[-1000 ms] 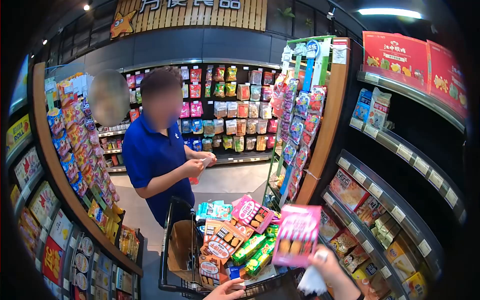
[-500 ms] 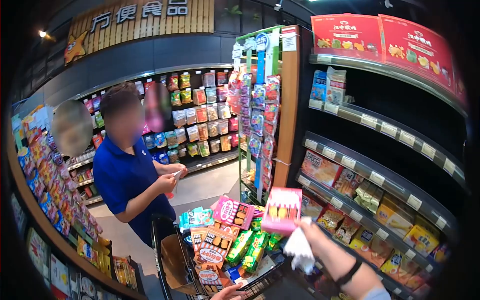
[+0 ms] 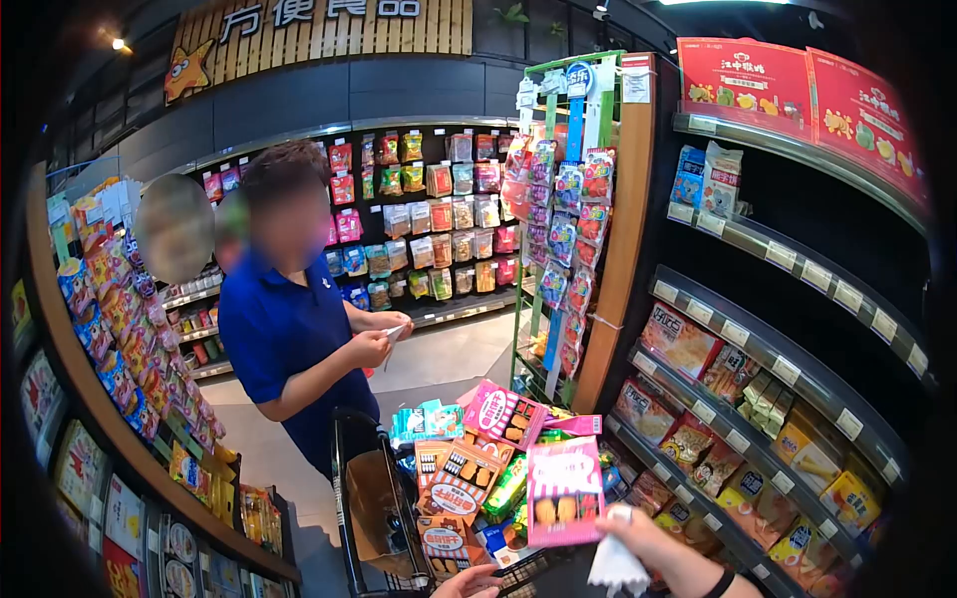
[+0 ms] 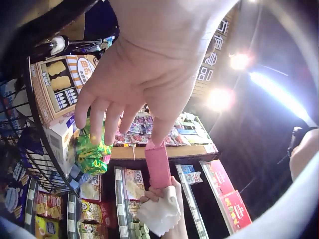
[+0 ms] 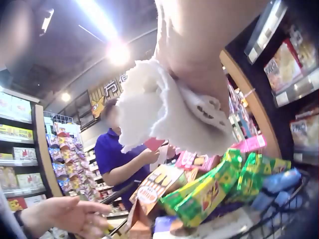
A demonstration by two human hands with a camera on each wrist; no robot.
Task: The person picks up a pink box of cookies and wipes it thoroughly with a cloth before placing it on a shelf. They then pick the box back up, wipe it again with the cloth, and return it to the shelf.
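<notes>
My right hand (image 3: 643, 543) pinches the lower corner of a pink biscuit box (image 3: 564, 490) over the cart's right side, with a white cloth (image 3: 617, 566) hanging from the same hand. The left wrist view shows that box (image 4: 158, 167) edge-on, beside the cloth (image 4: 160, 211). My left hand (image 3: 469, 582) is at the cart's near edge; in the left wrist view the hand (image 4: 144, 84) has its fingers extended, holding nothing. Brown biscuit boxes (image 3: 461, 482), another pink box (image 3: 501, 414), green packets (image 5: 207, 196) and a teal bag (image 3: 427, 423) fill the cart (image 3: 351, 503).
A person in a blue shirt (image 3: 289, 329) stands beyond the cart, holding something small and white. Shelves of packaged food (image 3: 788, 371) line the right, with a wooden post (image 3: 615, 219) and hanging candy packets (image 3: 596, 174). More shelves (image 3: 75, 468) stand on the left.
The pink box in my right hand has moved lower and turned its front more toward the head camera, now covering part of the green packets. The head view has shifted.
</notes>
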